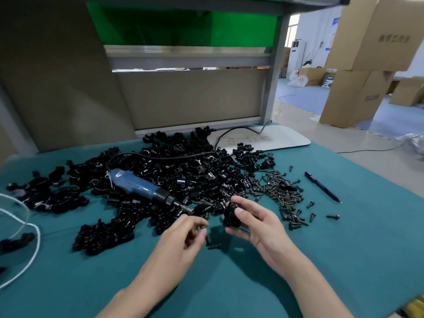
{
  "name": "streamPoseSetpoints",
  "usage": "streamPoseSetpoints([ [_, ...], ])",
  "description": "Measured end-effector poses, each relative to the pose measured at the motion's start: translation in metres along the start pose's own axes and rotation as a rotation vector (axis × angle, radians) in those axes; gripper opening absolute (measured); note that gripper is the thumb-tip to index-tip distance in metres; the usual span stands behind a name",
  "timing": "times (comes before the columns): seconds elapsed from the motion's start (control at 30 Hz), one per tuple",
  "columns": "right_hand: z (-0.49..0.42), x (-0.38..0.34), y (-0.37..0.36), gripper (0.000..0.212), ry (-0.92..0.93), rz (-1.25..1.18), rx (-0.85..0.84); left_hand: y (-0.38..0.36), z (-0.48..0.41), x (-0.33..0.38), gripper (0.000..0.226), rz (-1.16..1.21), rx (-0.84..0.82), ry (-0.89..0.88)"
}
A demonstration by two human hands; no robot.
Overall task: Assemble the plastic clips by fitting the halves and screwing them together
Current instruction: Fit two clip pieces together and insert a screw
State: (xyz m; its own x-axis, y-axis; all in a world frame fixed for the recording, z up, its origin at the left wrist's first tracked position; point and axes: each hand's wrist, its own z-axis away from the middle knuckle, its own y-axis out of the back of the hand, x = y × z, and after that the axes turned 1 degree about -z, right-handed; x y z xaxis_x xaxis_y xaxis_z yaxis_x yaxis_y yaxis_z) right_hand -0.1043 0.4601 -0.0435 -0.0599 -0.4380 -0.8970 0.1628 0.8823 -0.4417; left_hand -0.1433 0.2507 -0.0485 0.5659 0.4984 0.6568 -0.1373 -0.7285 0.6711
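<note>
Teal cloth point(321, 260) covers your bench, and a broad heap of black clip halves point(174, 175) spreads across its far half, up to the grey back panel. Your blue electric screwdriver point(137, 183) lies on that heap, tip pointing toward your hands and its black cable looping away over the parts. To the right of the heap sits a smaller pile of dark screws point(282, 191), with a few strays scattered toward a black pen point(322, 187) lying well apart on the cloth. A white board point(275, 138) with red writing rests at the far edge, cardboard boxes point(367, 53) stand on the floor beyond, and a white cord point(34, 239) curls in at your left.

Your right hand point(254, 223) holds one black clip point(230, 218) just above the cloth, near the screwdriver's tip. Your thumb point(244, 213) lies across its right side and your curled fingers point(232, 231) cup it from beneath, so the piece sits clamped between them.

Your left hand point(183, 237) hovers just beside it, not touching the clip. Its fingers are curled inward with the tips close to the thumb; motion blur hides whether they pinch anything. Two loose screws point(214, 246) lie on the cloth right under those fingertips, between your two hands.
</note>
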Motion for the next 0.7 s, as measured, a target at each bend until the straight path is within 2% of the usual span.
streamPoseSetpoints([
  [0.1, 0.000, 0.008, -0.007, 0.031, 0.007, 0.123, -0.065, -0.003, 0.000, 0.001, 0.024, 0.478, 0.139, 0.207],
  [0.23, -0.001, 0.017, -0.016, 0.036, 0.013, 0.269, -0.132, -0.001, 0.000, -0.001, 0.016, 0.739, 0.143, 0.269],
  [0.7, 0.001, 0.019, -0.019, 0.036, 0.033, 0.348, -0.206, 0.002, 0.000, -0.001, 0.007, 0.728, 0.023, 0.235],
])
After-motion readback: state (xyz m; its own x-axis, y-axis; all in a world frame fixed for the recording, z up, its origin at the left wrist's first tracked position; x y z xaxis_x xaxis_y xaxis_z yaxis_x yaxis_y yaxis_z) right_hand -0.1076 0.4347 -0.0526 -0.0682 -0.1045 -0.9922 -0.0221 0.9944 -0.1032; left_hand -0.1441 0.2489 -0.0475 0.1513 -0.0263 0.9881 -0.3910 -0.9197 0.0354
